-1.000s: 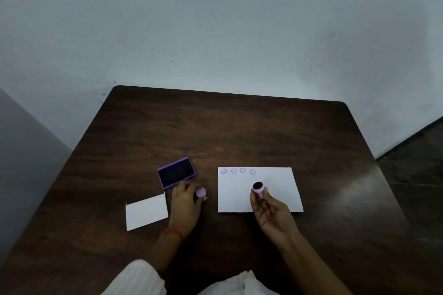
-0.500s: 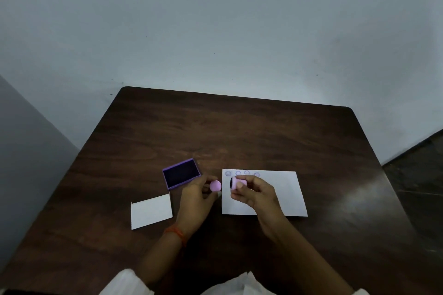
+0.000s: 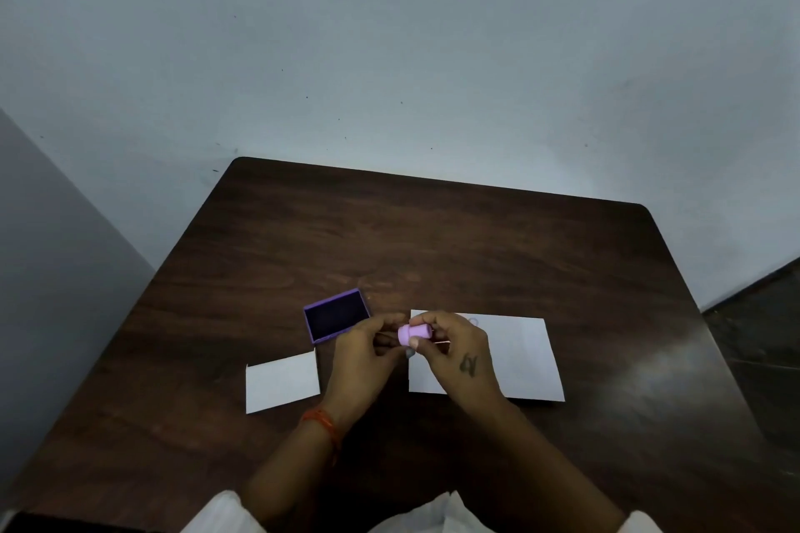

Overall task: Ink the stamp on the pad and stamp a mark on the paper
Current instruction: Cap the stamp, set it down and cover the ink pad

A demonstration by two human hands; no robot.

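I see both hands meeting low over the dark wooden bench (image 3: 433, 238), right at the left edge of the white paper (image 3: 519, 355). Between them is the small pink stamp (image 3: 415, 333), lying on its side in the air above the bench, its wider pink end toward the left hand (image 3: 363, 355) and its narrower body toward the right hand (image 3: 459, 353). The right hand's fingers (image 3: 433, 318) are curled closed around the stamp's body, thumb below and the others over the top. The left hand's fingers (image 3: 389, 322) are bent in against the wider end; I cannot tell whether they truly pinch it or only touch it, as the contact is hidden behind the pink piece.

The ink pad (image 3: 337, 315) sits open just beyond and left of the left hand, a purple tray with a dark inner surface, turned at a slight angle to the bench edge. It is apart from the stamp. A smaller white card (image 3: 281, 381) lies flat to the left of the left wrist, well clear of the pad.

On the paper I can make out one faint round mark (image 3: 473, 321) near its far edge, just past the right hand's knuckles. The right hand covers the paper's left part. An orange thread band (image 3: 322, 424) circles the left wrist, and white sleeves (image 3: 220, 515) show at the bottom edge.
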